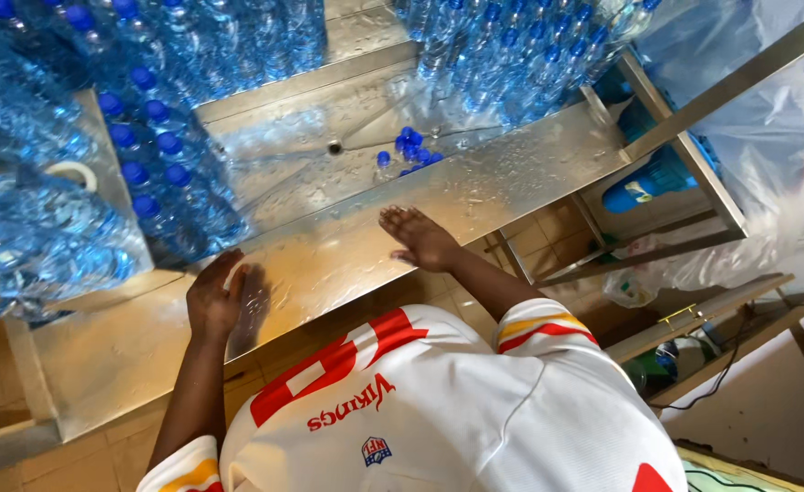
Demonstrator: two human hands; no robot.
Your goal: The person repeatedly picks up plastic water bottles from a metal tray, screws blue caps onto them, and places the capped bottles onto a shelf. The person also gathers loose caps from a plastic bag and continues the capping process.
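Note:
My left hand (217, 296) wraps around a clear plastic water bottle (252, 305) lying on the wet steel table (511, 182) near its front edge. My right hand (420, 237) rests flat on the table with fingers spread and nothing in it. A small heap of loose blue bottle caps (411, 150) lies in the sunken steel basin (311, 155) beyond my right hand.
Many blue-capped water bottles (147, 146) crowd the left side and others (511, 55) the far right. A drain hole (334, 147) sits in the basin. Plastic sheeting (767, 137) hangs at right, over a blue-capped container (648, 187) under the table.

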